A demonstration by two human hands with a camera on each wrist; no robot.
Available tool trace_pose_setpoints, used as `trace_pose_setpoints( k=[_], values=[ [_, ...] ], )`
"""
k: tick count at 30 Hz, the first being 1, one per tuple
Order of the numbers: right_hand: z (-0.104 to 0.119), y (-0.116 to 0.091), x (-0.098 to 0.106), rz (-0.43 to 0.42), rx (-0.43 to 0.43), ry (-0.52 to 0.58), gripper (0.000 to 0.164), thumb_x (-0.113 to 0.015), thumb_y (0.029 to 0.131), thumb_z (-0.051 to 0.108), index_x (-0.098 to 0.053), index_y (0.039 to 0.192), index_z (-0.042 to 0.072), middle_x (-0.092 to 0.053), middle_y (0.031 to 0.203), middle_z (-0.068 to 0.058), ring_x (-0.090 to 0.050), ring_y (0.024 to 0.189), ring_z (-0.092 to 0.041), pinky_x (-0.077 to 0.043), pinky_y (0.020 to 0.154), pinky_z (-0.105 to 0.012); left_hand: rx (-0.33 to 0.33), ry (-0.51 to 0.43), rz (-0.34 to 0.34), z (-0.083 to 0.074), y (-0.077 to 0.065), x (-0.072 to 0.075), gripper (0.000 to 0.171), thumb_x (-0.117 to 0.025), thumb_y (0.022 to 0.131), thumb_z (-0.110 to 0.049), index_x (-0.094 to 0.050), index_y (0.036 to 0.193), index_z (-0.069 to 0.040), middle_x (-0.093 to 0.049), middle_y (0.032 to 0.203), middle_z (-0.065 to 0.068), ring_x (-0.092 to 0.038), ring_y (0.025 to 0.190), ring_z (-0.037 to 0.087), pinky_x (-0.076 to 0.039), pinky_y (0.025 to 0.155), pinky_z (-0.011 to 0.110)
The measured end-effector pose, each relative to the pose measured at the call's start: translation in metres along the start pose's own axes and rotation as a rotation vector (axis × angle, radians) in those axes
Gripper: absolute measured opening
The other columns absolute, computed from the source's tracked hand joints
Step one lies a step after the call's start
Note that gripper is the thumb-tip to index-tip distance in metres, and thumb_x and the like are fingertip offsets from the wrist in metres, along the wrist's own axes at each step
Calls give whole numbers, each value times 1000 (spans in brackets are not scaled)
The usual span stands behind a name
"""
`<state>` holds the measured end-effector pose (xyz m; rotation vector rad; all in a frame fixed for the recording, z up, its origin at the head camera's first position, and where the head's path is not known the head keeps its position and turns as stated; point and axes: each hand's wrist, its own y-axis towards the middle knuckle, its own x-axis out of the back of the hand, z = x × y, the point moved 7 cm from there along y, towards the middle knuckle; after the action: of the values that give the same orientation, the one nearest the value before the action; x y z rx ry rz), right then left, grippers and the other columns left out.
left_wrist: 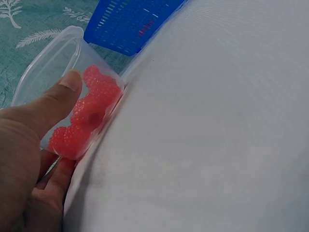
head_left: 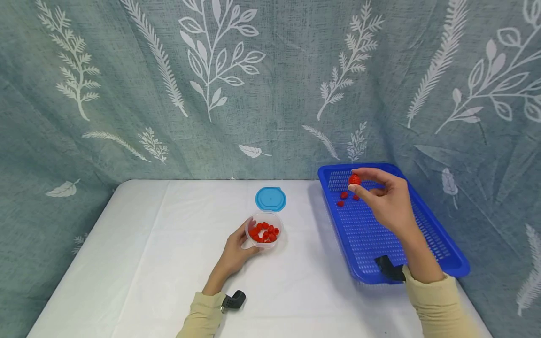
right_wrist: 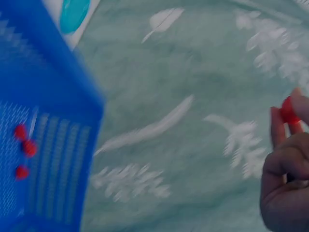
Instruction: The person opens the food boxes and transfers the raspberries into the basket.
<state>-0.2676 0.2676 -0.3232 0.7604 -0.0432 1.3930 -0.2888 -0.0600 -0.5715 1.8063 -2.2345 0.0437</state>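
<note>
A red raspberry (head_left: pixel 354 179) is pinched between the thumb and fingertips of my right hand (head_left: pixel 390 202), raised over the far part of a blue basket (head_left: pixel 363 263). The right wrist view shows the same raspberry (right_wrist: pixel 289 110) at the fingertips. Several more raspberries (head_left: pixel 344 195) lie on the basket floor below. My left hand (head_left: pixel 234 253) grips a clear plastic tub (head_left: pixel 276 219) from its left side, thumb on the near wall. Inside the tub are many raspberries (left_wrist: pixel 99 92), seen through its wall in the left wrist view. The tub stands on the white table.
A round blue lid (head_left: pixel 270 199) lies on the white table (head_left: pixel 169 263) just behind the tub. The basket stands along the table's right side, close to a green leaf-patterned curtain (head_left: pixel 279 94) that hangs behind. Black camera mounts (head_left: pixel 234 300) sit on both wrists.
</note>
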Motion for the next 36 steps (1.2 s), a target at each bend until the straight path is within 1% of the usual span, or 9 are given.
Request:
trace_pose_setpoints(
  k=[6, 8, 12, 17, 19, 24, 30, 33, 36],
  values=[
    [-42, 28, 12, -9, 25, -15, 33, -74, 91, 1, -68, 123, -2, -68, 104, 17, -63, 62, 1, -42, 44, -17, 1, 8, -2, 0, 0, -1, 86, -80, 83, -3, -38, 158, -12, -49, 156, 9, -41, 147, 27, -37, 119, 38],
    [-58, 35, 12, -2, 9, -28, 33, -74, 91, 2, -68, 123, -4, -68, 103, 18, -66, 78, 4, -49, 52, -14, 3, 9, -2, 1, -1, -1, 86, -80, 83, -2, -38, 158, -12, -49, 156, 8, -41, 147, 26, -36, 119, 37],
    [-94, 46, 10, 32, -71, -52, 35, -76, 92, 12, -69, 124, 0, -68, 102, 20, -64, 89, 6, -54, 63, -13, -1, 7, 0, 0, 0, 0, 87, -80, 83, -2, -37, 158, -12, -49, 156, 8, -41, 147, 26, -36, 119, 38],
    [-132, 54, 6, 107, -107, -145, 37, -71, 97, 24, -69, 126, 2, -73, 109, -5, -60, 93, 8, -50, 75, -11, -2, 2, 3, -1, 0, 0, 87, -80, 83, -1, -37, 158, -12, -48, 156, 8, -41, 148, 26, -36, 119, 37],
    [-143, 54, 5, 119, -107, -176, 36, -68, 99, 26, -70, 124, 0, -73, 110, -17, -59, 95, 6, -48, 79, -14, -2, 2, 2, -1, 0, 0, 87, -80, 83, -1, -37, 158, -11, -48, 156, 8, -41, 148, 25, -36, 119, 37],
    [-166, 53, 3, 124, -142, -238, 36, -67, 100, 30, -71, 120, 0, -72, 109, -24, -62, 101, -14, -45, 79, -21, -11, 12, 6, -1, 1, 0, 87, -80, 83, -2, -37, 158, -11, -48, 156, 8, -41, 148, 25, -36, 119, 37],
    [-190, 50, -1, 182, -185, -258, 35, -71, 97, 20, -67, 123, -4, -71, 110, -30, -65, 106, -41, -46, 71, -17, -10, 24, 3, 0, 2, 1, 88, -80, 82, -1, -37, 158, -11, -46, 157, 9, -40, 148, 26, -37, 118, 37],
    [-203, 47, -4, 220, -211, -255, 34, -72, 96, 15, -67, 122, -5, -70, 111, -30, -66, 106, -41, -46, 72, -15, -8, 28, 4, 0, 2, 1, 88, -80, 82, 0, -36, 158, -11, -46, 158, 9, -40, 148, 26, -37, 118, 36],
    [-215, 45, -8, 251, -225, -248, 33, -73, 95, 14, -68, 121, -6, -70, 113, -29, -68, 102, -30, -46, 75, -14, -1, 32, 3, 1, 1, 2, 88, -80, 82, -1, -36, 158, -11, -46, 158, 9, -40, 148, 26, -37, 118, 36]
  ],
)
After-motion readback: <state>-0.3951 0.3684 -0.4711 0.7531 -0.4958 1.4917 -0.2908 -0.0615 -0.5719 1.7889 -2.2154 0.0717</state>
